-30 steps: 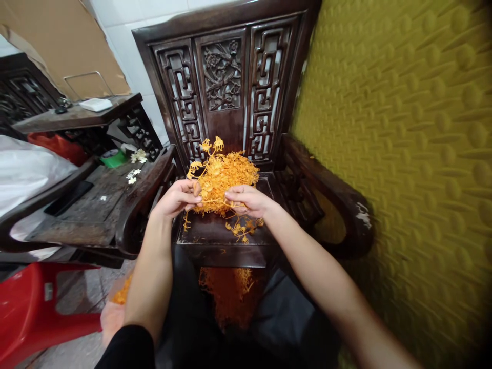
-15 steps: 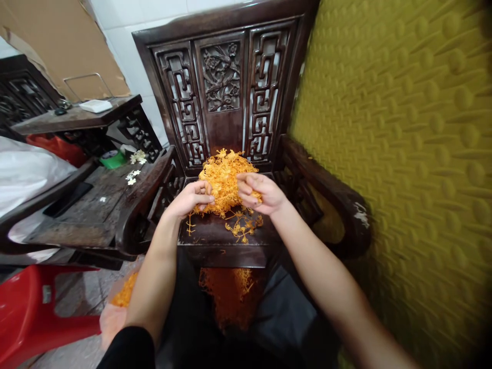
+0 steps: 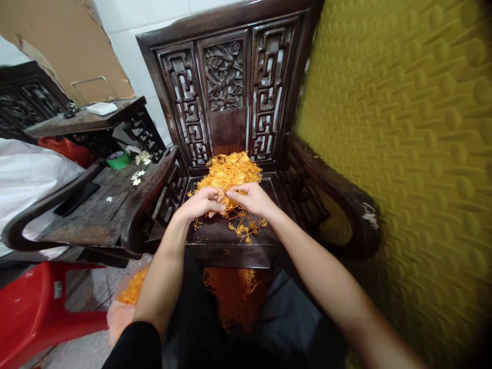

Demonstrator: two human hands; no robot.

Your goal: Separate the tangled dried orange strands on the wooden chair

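Note:
A heap of orange, thin-branched plastic-looking flower sprigs [image 3: 234, 166] lies on the dark wooden chair seat [image 3: 215, 236]. My left hand [image 3: 202, 202] is closed at the heap's front edge, thumb and fingers pinched together. Just to its right, my right hand [image 3: 251, 198] pinches too, its fingertips nearly meeting those of the left. Bits of orange sprig show between and below the fingers; their exact shape is partly hidden. A few loose sprigs [image 3: 246, 225] lie on the seat in front of the right hand.
The carved chair back [image 3: 226, 123] rises behind the heap, with curved armrests [image 3: 338, 189] at both sides. At left are another chair with green tape [image 3: 118, 160], small pale flowers [image 3: 137, 178], a red stool [image 3: 23, 307] and a bag of orange pieces [image 3: 132, 287]. A yellow textured surface [image 3: 403, 128] borders the right.
My hands have come together in front of the heap; the right one has moved left, from an open-fingered pose into a pinch. The view has shifted slightly.

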